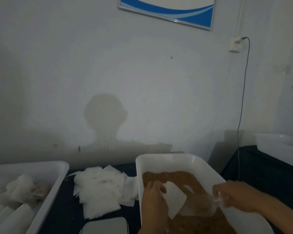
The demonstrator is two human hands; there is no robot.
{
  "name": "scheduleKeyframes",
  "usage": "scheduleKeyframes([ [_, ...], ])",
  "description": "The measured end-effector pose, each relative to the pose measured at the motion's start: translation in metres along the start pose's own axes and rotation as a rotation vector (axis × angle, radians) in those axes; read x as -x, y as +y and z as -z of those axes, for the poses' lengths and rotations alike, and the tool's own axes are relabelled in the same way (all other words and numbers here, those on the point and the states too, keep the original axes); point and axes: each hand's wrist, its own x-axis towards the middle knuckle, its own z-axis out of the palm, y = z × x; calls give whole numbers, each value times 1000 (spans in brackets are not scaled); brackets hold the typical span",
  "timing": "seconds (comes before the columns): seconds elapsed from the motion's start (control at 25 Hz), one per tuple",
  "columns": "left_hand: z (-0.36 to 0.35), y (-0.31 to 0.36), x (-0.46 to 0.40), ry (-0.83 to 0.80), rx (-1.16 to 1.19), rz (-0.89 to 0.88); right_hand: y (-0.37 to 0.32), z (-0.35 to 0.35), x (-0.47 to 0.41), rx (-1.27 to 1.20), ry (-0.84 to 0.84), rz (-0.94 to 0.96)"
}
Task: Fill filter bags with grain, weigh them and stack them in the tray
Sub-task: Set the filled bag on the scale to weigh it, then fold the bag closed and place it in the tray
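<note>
The left hand (153,194) pinches an empty filter bag (173,200) by its edge, over the grain (172,179) in the white tub (166,157). The right hand (233,195) grips a clear scoop (200,206), its mouth at the bag, grain inside. A heap of bags (98,190) lies on the dark table (66,208) left of the tub. Filled bags (24,188) sit in the tray (57,168) at far left. The scale (105,226) lies near the bottom edge

Brown grain (172,178), white tub (161,157), white filter bags (98,188)
</note>
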Motion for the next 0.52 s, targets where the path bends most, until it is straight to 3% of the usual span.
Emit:
scheduleKeyframes([
  [0.24, 2, 2, 2, 169, 21, 54, -6, -5, -18, 166, -27, -108],
  [0.52, 6, 2, 1, 162, 171, 170, -48, -9, -42, 35, -21, 217],
])
